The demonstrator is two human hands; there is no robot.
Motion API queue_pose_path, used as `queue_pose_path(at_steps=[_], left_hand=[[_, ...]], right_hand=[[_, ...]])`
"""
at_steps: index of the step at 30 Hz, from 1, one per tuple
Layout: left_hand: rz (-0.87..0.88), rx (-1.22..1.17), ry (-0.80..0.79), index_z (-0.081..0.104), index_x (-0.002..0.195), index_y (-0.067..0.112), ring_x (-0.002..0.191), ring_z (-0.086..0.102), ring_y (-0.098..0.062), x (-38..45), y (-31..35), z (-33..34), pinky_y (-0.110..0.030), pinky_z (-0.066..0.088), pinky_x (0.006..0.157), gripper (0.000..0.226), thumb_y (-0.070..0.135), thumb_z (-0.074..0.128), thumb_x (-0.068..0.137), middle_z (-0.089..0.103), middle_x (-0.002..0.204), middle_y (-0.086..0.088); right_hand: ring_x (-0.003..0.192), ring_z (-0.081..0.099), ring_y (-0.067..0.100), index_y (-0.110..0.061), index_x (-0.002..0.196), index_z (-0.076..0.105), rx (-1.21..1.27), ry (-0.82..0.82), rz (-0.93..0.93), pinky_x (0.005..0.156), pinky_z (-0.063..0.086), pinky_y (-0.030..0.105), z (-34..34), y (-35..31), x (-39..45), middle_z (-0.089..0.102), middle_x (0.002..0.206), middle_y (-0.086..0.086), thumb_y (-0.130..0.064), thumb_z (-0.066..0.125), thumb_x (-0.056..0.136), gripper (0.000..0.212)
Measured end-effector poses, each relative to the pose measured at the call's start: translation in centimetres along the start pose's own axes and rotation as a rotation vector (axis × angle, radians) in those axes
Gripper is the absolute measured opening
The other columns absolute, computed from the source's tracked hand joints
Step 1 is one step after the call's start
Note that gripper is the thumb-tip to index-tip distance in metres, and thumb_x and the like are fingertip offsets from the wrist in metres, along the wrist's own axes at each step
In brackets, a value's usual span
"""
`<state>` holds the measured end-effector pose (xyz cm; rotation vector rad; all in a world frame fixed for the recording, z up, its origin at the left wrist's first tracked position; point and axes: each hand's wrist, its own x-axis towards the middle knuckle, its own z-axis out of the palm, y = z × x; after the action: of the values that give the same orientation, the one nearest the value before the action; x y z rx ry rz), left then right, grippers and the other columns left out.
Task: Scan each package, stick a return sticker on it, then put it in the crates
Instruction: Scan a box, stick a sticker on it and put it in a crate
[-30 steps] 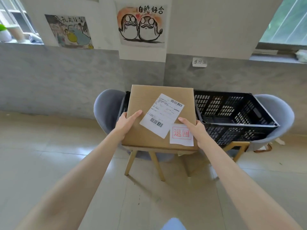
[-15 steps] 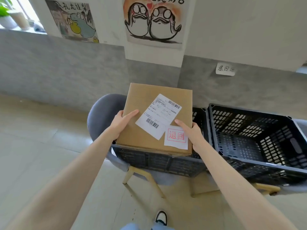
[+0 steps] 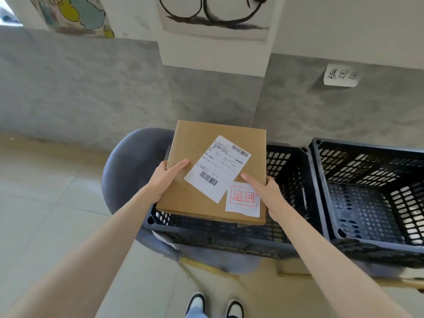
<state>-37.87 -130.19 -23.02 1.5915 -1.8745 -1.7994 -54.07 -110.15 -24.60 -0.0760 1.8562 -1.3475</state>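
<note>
Package [image 3: 202,180]: one brown cardboard box, held flat over the left of two black slatted crates. It carries one white shipping label [image 3: 217,168] with two barcodes, set askew, and one white return sticker [image 3: 243,199] with red characters at its near right corner. The left hand [image 3: 165,180] clasps the box's left edge, thumb on top, fingers hidden underneath; the right hand [image 3: 268,191] clasps the right edge the same way, thumb just beside the sticker. Both forearms reach straight forward. The left crate [image 3: 284,171] sits on a grey chair [image 3: 130,161], mostly covered by the box. The right crate [image 3: 367,203] touches it side by side and is open, nothing visible inside. One handwritten sign [image 3: 341,75] hangs on the wall above.
</note>
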Motion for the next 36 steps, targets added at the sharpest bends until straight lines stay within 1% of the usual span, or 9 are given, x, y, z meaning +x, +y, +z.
queue_pose_path(at_steps=[6,11,13,17,20,23,28,33,36], left_hand=[[-0.102,0.006,-0.024,0.038,0.134,0.018,0.097,0.063,-0.027,5.1,-4.0,1.0,-0.046,0.053,0.086,0.07,0.058,0.062,0.082,0.059,0.116,-0.006],[-0.141,0.018,0.003,0.04,0.135,0.015,0.086,0.06,-0.02,8.8,-6.7,1.9,-0.033,0.047,0.063,0.067,0.056,0.06,0.085,0.058,0.111,-0.005],[-0.125,0.043,0.016,0.041,0.134,0.014,0.084,0.058,-0.017,10.1,-7.6,2.5,-0.03,0.044,0.061,0.066,0.055,0.059,0.086,0.058,0.108,-0.004],[-0.092,0.045,0.064,0.04,0.138,0.014,0.1,0.057,-0.021,12.2,-9.5,3.5,-0.034,0.046,0.082,0.069,0.054,0.061,0.085,0.058,0.122,-0.003],[-0.114,0.066,0.087,0.034,0.14,0.014,0.099,0.054,-0.021,13.4,-10.4,4.3,-0.035,0.043,0.082,0.068,0.052,0.058,0.088,0.055,0.121,-0.002],[-0.141,0.119,0.1,0.038,0.136,0.011,0.099,0.047,-0.02,14.7,-11.0,5.1,-0.034,0.037,0.082,0.062,0.051,0.055,0.091,0.051,0.115,-0.001],[-0.212,0.155,0.113,0.033,0.146,0.014,0.13,0.043,-0.029,17.5,-12.7,6.0,-0.041,0.037,0.106,0.081,0.06,0.059,0.084,0.045,0.144,-0.005],[-0.276,0.133,0.088,0.025,0.15,0.021,0.137,0.035,-0.028,19.1,-14.5,6.3,-0.048,0.031,0.112,0.097,0.07,0.059,0.074,0.035,0.151,-0.003],[-0.293,0.127,0.079,0.019,0.152,0.022,0.138,0.033,-0.028,19.4,-15.0,6.5,-0.048,0.03,0.113,0.099,0.07,0.058,0.074,0.033,0.153,-0.001]], right_hand=[[0.091,0.06,0.014,-0.013,0.141,0.031,-0.006,-0.002,0.086,0.069,0.047,0.027,1.6,4.5,5.0,0.06,0.118,0.008,-0.034,0.073,0.081,0.077],[0.084,0.058,0.01,-0.014,0.139,0.032,-0.023,-0.01,0.13,0.062,0.044,0.024,2.9,6.9,9.0,0.06,0.108,0.004,-0.033,0.072,0.082,0.073],[0.086,0.059,0.011,-0.014,0.138,0.033,-0.039,-0.022,0.148,0.066,0.047,0.026,3.1,7.6,10.1,0.06,0.106,0.002,-0.033,0.072,0.082,0.071],[0.11,0.057,0.022,-0.014,0.138,0.033,-0.086,-0.045,0.194,0.092,0.046,0.036,3.0,9.1,12.5,0.058,0.125,0.008,-0.038,0.072,0.081,0.074],[0.112,0.056,0.021,-0.014,0.136,0.035,-0.093,-0.078,0.215,0.093,0.046,0.036,3.2,10.3,14.2,0.059,0.124,0.007,-0.04,0.074,0.078,0.074],[0.112,0.057,0.023,-0.015,0.136,0.035,-0.101,-0.084,0.256,0.098,0.046,0.042,3.3,11.7,16.1,0.06,0.122,0.007,-0.042,0.076,0.075,0.078],[0.112,0.056,0.021,-0.017,0.137,0.035,-0.113,-0.121,0.317,0.09,0.041,0.038,3.2,13.2,18.8,0.06,0.123,0.004,-0.045,0.077,0.074,0.081],[0.106,0.054,0.02,-0.017,0.137,0.034,-0.124,-0.153,0.358,0.088,0.034,0.04,3.4,14.6,20.6,0.059,0.124,0.004,-0.043,0.075,0.077,0.077],[0.108,0.056,0.02,-0.017,0.137,0.033,-0.112,-0.16,0.388,0.093,0.037,0.042,3.6,15.6,21.3,0.061,0.12,0.003,-0.044,0.076,0.076,0.079]])
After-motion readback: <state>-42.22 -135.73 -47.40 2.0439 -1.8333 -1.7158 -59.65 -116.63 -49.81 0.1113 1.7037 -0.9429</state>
